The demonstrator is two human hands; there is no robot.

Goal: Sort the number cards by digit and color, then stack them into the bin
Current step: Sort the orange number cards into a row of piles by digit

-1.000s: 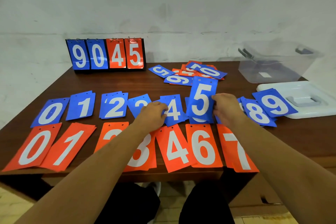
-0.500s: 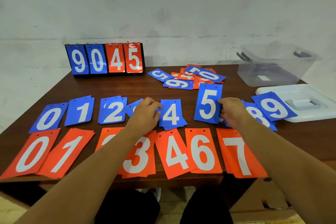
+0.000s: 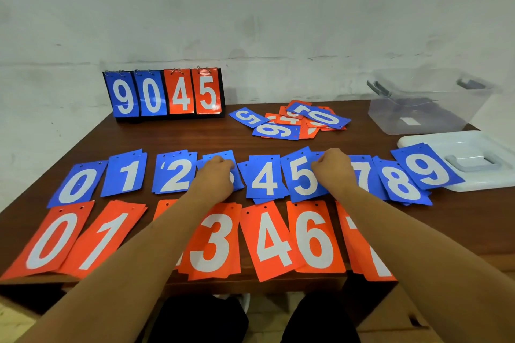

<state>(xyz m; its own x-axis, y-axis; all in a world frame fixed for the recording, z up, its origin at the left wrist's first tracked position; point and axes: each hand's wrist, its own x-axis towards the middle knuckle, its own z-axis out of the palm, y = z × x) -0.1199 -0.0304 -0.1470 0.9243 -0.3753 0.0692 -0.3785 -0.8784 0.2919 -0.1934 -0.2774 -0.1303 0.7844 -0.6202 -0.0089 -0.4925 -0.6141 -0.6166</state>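
Blue 5 card point(image 3: 302, 178) lies flat on the table point(image 3: 195, 142), long axis twelve-to-six. At its three o'clock edge the right hand point(image 3: 333, 171) pinches it with curled fingers. At nine o'clock the left hand point(image 3: 216, 178) grips the blue 3 card point(image 3: 223, 154). At two o'clock the clear bin point(image 3: 390, 120) shows no cards.

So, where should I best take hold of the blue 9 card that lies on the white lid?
The blue 9 card is probably best taken by its near-left long edge, coming from the left. It lies partly on the white lid, and that edge juts past the lid's rim over the blue 8 card, so a thumb could slip under there.
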